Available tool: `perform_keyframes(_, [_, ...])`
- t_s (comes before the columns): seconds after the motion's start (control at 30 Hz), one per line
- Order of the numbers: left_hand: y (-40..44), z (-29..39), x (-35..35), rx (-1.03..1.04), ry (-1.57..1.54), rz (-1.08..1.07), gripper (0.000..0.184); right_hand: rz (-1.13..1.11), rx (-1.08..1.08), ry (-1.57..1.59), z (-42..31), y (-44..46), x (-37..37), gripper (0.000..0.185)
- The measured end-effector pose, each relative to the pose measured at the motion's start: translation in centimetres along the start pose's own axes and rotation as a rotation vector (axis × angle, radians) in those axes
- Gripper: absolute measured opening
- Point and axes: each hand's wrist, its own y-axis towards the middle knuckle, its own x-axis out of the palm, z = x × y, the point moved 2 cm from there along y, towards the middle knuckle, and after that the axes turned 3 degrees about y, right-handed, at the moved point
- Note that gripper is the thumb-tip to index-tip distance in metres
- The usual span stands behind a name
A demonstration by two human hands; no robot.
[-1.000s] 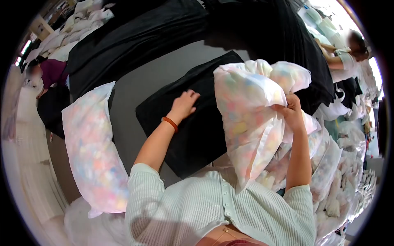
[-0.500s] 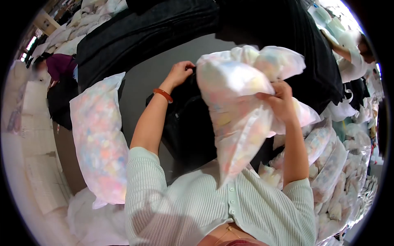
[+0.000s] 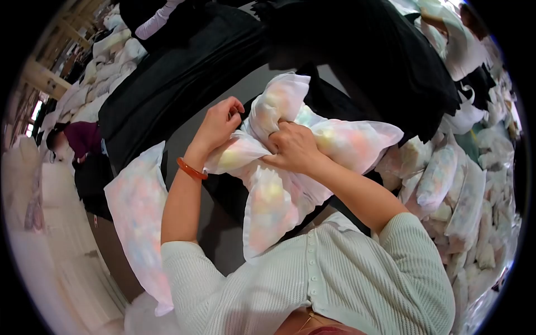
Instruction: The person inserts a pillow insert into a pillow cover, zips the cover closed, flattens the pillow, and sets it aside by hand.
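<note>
A plump white pillow insert (image 3: 271,209), its thin cover showing pastel filling, is bunched in front of my chest with its lobes pointing several ways. My right hand (image 3: 296,146) is closed on the pinched middle, knuckles up. Beside the upper left lobe is my left hand (image 3: 219,125), wearing an orange bracelet (image 3: 191,168) at the wrist; its fingers are curled in, and whatever they may hold is hidden. Dark cloth (image 3: 329,100) lies behind and under the insert. A second long pillow insert (image 3: 139,218) rests to the left of my left arm.
Long piles of black fabric (image 3: 178,78) line the far side of the grey table (image 3: 192,134). Many stuffed white bags (image 3: 441,173) are heaped on the right. A person in a purple top (image 3: 84,138) bends at the left; another person's pale sleeve (image 3: 159,21) shows at the top.
My right hand has shifted left and now grips the middle of the insert, which has turned and spread lower. My left hand has moved left and down, its fingers curling in.
</note>
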Motion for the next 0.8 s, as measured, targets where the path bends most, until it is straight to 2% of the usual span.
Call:
perform_keyframes(0.03, [0.4, 0.3, 0.1, -0.005, 0.097, -0.081, 0.019, 0.011, 0.007, -0.003, 0.1, -0.1, -0.2, 0.038])
perform_keyframes(0.07, [1.3, -1.8, 0.5, -0.018, 0.204, -0.156, 0.043, -0.037, 0.031, -0.028, 0.2, -0.1, -0.4, 0.040])
perform_keyframes(0.1, [1.9, -2.0, 0.6, -0.007, 0.213, -0.157, 0.043, -0.087, 0.056, -0.048, 0.3, -0.2, -0.4, 0.043])
perform_keyframes(0.17, [3.0, -2.6, 1.0, 0.138, 0.495, -0.191, 0.065, -0.091, 0.085, -0.064, 0.8, -0.5, -0.2, 0.047])
perform_keyframes(0.23, [5.3, -2.9, 1.8, 0.237, 0.499, -0.279, 0.070, -0.033, 0.079, -0.033, 1.8, -0.7, 0.1, 0.049])
perform_keyframes(0.27, [6.5, -3.3, 3.0, 0.109, 0.478, -0.469, 0.074, 0.110, 0.022, 0.014, 3.0, -0.9, 0.4, 0.044])
perform_keyframes(0.3, [7.4, -2.8, 4.2, -0.022, 0.455, -0.659, 0.077, 0.119, 0.030, 0.010, 4.1, -1.1, 0.3, 0.044])
perform_keyframes(0.33, [8.0, -3.6, 5.9, -0.003, 0.610, -0.678, 0.076, 0.134, 0.083, 0.021, 4.9, -1.3, 0.2, 0.040])
perform_keyframes(0.37, [8.4, -5.6, 8.1, 0.089, 0.708, -0.588, 0.070, 0.149, 0.137, 0.031, 5.7, -1.6, 0.0, 0.037])
perform_keyframes(0.43, [8.7, -6.0, 9.5, 0.219, 0.673, -0.376, 0.064, 0.194, 0.226, 0.080, 7.1, -1.7, -0.5, 0.033])
perform_keyframes(0.5, [8.9, -5.4, 9.5, 0.186, 0.661, -0.367, 0.063, 0.238, 0.320, 0.140, 8.3, -1.9, -0.6, 0.029])
perform_keyframes(0.6, [8.7, -8.2, 9.4, -0.098, 0.392, -0.459, 0.065, 0.318, 0.357, 0.257, 9.7, -2.2, -0.5, 0.031])
perform_keyframes(0.67, [8.5, -10.1, 8.7, -0.079, 0.303, -0.503, 0.063, 0.433, 0.478, 0.258, 9.8, -1.8, -0.9, 0.056])
perform_keyframes(0.7, [8.2, -10.1, 8.4, -0.049, 0.209, -0.537, 0.062, 0.424, 0.482, 0.268, 9.7, -1.3, -0.9, 0.056])
perform_keyframes(0.73, [8.1, -9.8, 8.7, 0.066, 0.254, -0.453, 0.058, 0.514, 0.495, 0.283, 9.6, -0.8, -1.1, 0.066])
perform_keyframes(0.77, [7.8, -9.4, 9.3, 0.057, 0.249, -0.453, 0.058, 0.605, 0.507, 0.295, 9.4, -0.5, -1.4, 0.076])
perform_keyframes(0.8, [7.8, -7.5, 9.5, 0.052, 0.374, -0.364, 0.057, 0.507, 0.485, 0.350, 9.3, -0.4, -1.5, 0.079])
